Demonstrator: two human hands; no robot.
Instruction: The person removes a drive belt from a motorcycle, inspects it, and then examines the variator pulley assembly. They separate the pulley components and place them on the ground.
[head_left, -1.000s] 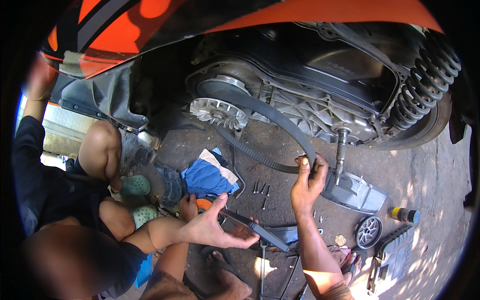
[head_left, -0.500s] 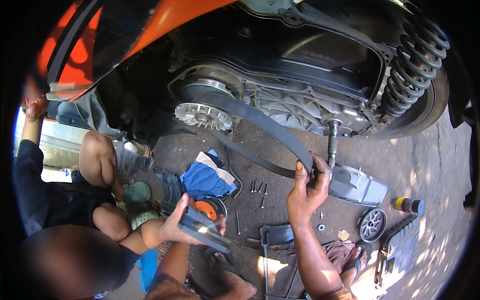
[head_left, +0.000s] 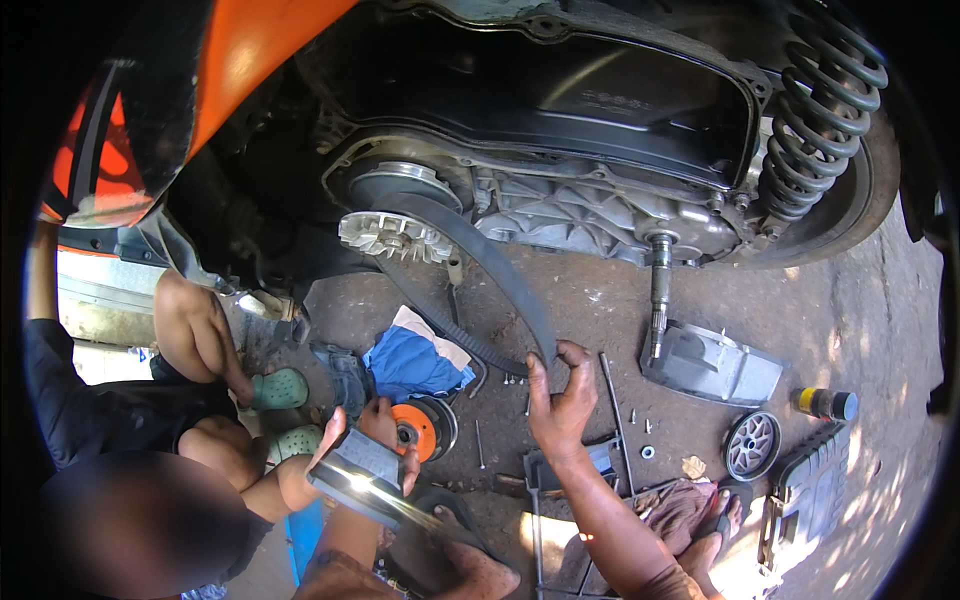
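1. Reckoned as a clock centred on it, the right hand point(head_left: 560, 400) had its thumb and fingers pinched tight on the near end of a black belt point(head_left: 512, 283).
2. The belt hung in a long open loop toward ten o'clock, its far end running in behind a finned metal wheel point(head_left: 395, 237) on the engine point(head_left: 570, 205).
3. The left hand point(head_left: 378, 422) was near nine o'clock, just beside an orange disc point(head_left: 414, 434); I could not tell how its grip stood, as it was partly hidden.
4. Another person point(head_left: 110, 405) held a phone point(head_left: 358, 478) at eight o'clock, in front of the left wrist.
5. A blue cloth point(head_left: 415, 360) lay between nine and ten o'clock.
6. A bare shaft point(head_left: 661, 290) stuck out of the engine between one and two o'clock.
7. A grey cover point(head_left: 715, 368) lay between two and three, a bottle point(head_left: 827, 404) at three, and a toolbox point(head_left: 806, 488) near four.
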